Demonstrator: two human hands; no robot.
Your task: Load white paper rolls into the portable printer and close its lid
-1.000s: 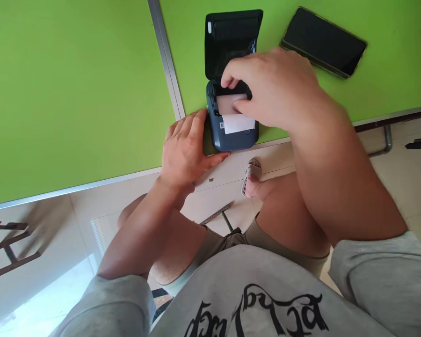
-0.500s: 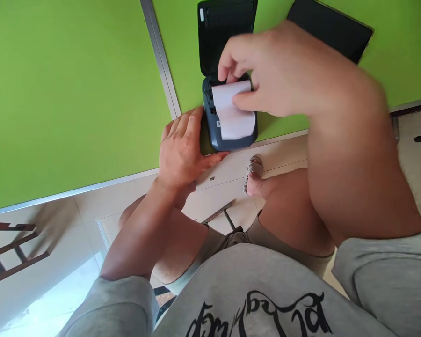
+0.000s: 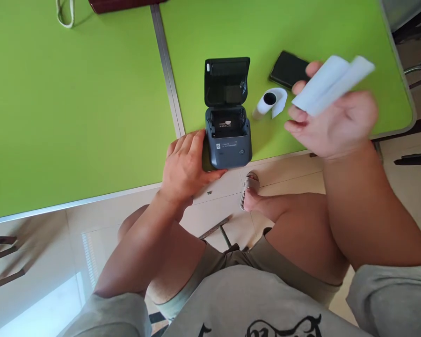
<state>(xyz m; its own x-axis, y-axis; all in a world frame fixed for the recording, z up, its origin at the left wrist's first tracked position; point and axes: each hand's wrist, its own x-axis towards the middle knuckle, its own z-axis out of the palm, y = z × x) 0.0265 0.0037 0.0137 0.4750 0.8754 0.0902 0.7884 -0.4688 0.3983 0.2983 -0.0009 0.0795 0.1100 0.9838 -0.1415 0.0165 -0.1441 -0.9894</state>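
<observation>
A dark blue-grey portable label printer [image 3: 230,152] lies near the table's front edge. Its black lid [image 3: 227,82] is swung up, and no roll sits in the paper compartment. My left hand [image 3: 184,161] braces the printer, fingers along its left side and thumb along its front edge. To the right, my right hand [image 3: 331,119] is raised palm up, its fingers closed on a white paper roll [image 3: 323,84] with a loose flap; motion blurs it slightly. Between printer and right hand, another white paper roll [image 3: 263,106] with a black core and curled end stands on the table.
A black phone [image 3: 288,70] lies behind the standing roll, partly covered by my right fingers. The green table [image 3: 101,103] has a metal seam strip [image 3: 166,70]. A dark red object [image 3: 121,4] and a white cord loop [image 3: 67,21] show at the far edge.
My right hand has moved right, away from the printer, taking the white paper roll out of the compartment. My left hand stays at the printer. The view has shifted, revealing the standing roll.
</observation>
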